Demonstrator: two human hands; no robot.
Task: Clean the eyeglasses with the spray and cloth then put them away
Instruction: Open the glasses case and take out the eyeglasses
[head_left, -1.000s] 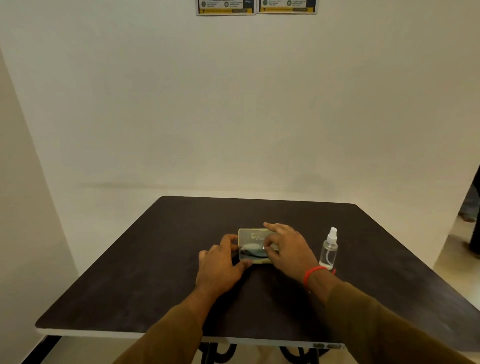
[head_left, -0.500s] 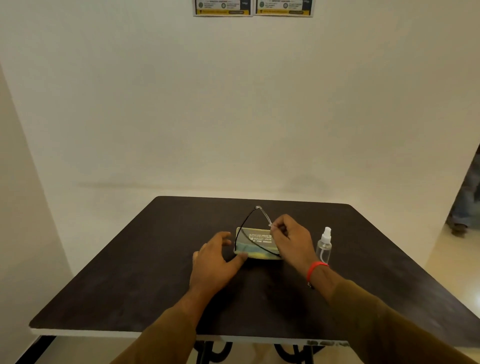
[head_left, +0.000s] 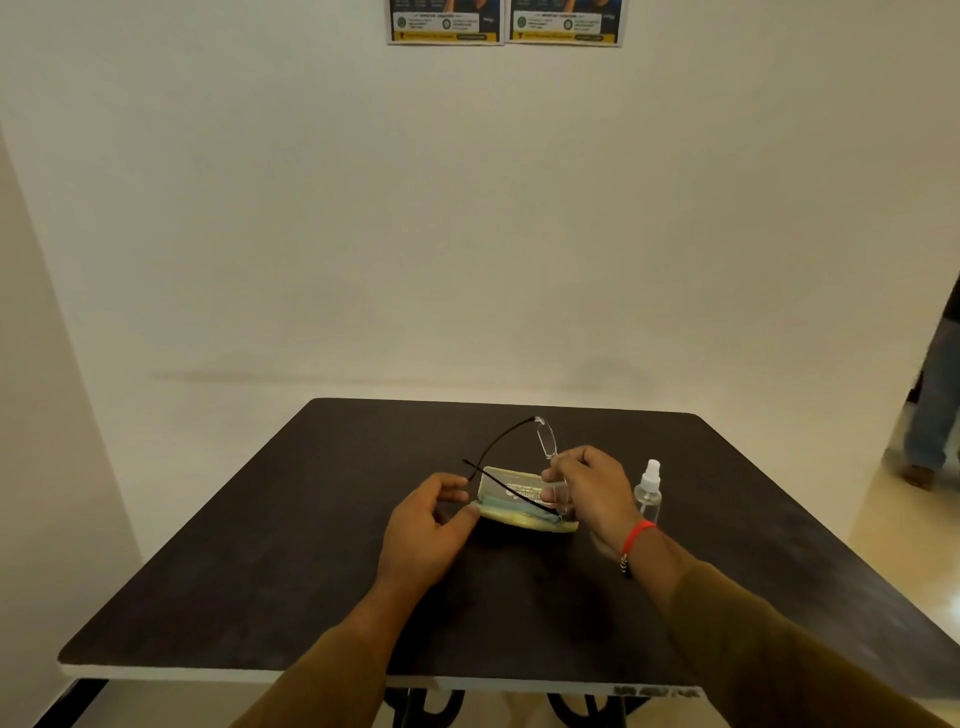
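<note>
a person's right hand (head_left: 584, 486) is pinching rimless eyeglasses (head_left: 545, 441) just above an open case (head_left: 519, 506) on a dark table (head_left: 260, 571); the left hand (head_left: 423, 525), fingers apart, is steadying the case. cleaning seems about to start; the spray bottle (head_left: 648, 491) is standing nearby, likely needed next.

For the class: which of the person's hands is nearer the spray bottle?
Right. The right hand, holding the eyeglasses, is just left of the spray bottle; the left hand is beyond the case.

Poster (head_left: 445, 22) tops cropped, text illegible
</note>
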